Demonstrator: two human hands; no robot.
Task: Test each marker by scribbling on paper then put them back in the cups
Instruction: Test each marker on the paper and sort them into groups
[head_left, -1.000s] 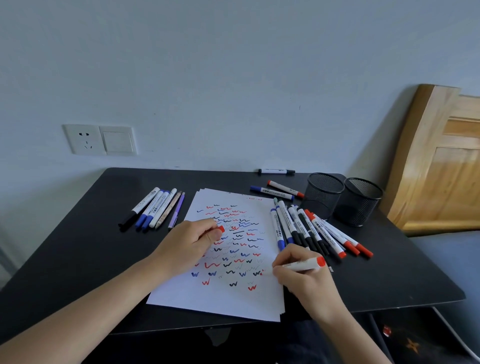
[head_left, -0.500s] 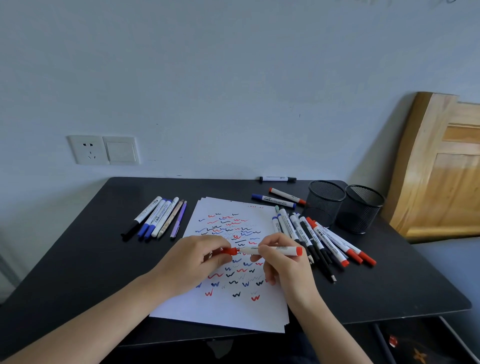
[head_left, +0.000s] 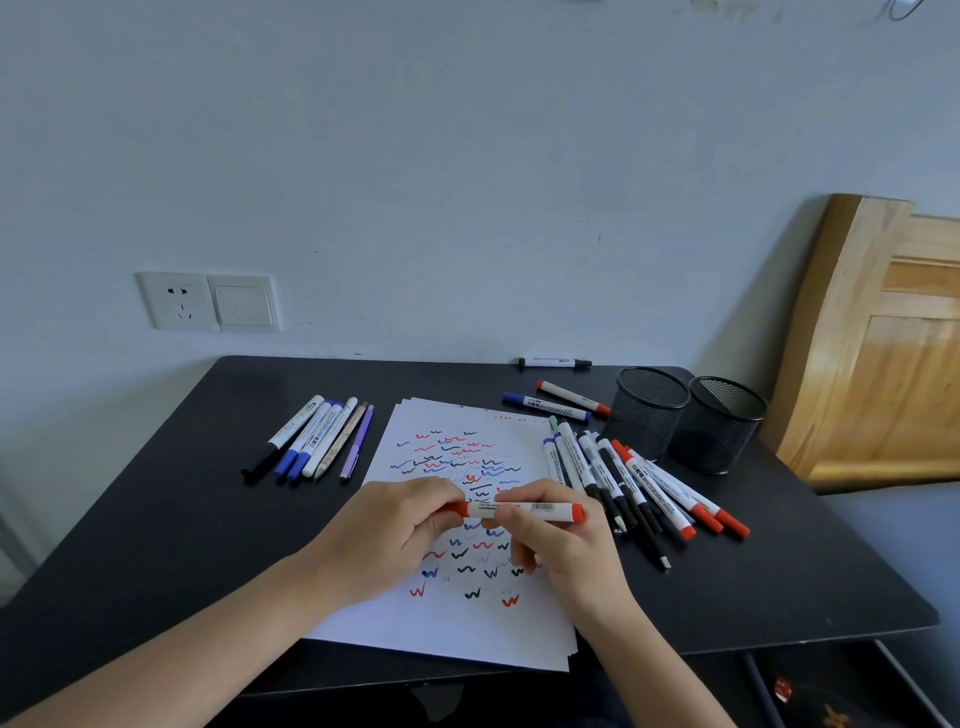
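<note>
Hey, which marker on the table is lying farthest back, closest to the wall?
The black-capped marker: it lies alone at the back edge of the table, behind the lone blue marker and lone red marker.

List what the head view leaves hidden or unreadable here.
All in the head view:
1. Cap seam of the marker: covered by fingers of the left hand.
2. Marker label: too small to read.
3. Scribbles on the paper under the right hand: covered.
4. Bottoms of the left cup and right cup: hidden by dark mesh walls.
</note>
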